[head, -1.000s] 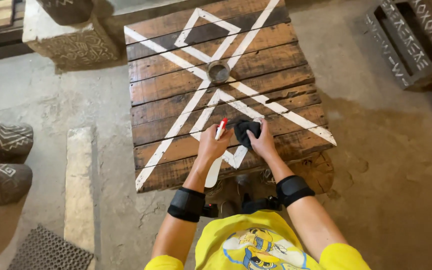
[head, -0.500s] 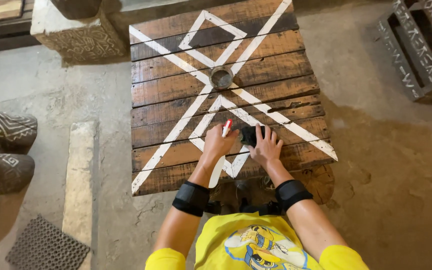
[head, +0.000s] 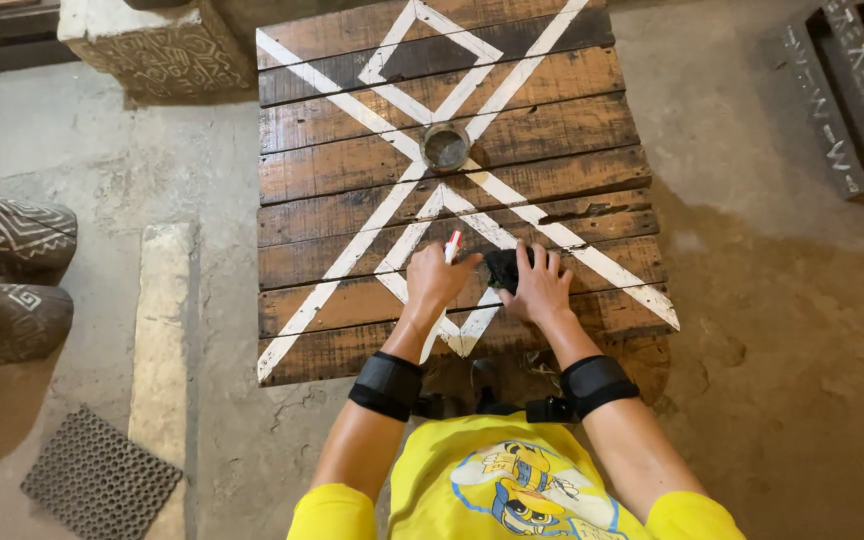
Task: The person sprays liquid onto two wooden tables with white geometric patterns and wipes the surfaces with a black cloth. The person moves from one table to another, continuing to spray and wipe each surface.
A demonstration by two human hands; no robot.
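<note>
Left hand (head: 439,280) is curled around a red-and-white brush (head: 453,245); right hand (head: 540,288), fingers spread, presses a black cloth (head: 501,268) onto the dark wooden plank tabletop (head: 552,110).

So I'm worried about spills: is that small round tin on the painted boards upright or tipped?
Upright. The small round tin sits flat on the wooden panel, open mouth facing up, dark inside; how full cannot be told.

Left hand (head: 438,282) grips brush (head: 452,245); right hand (head: 540,288) presses black cloth (head: 501,267).
</note>
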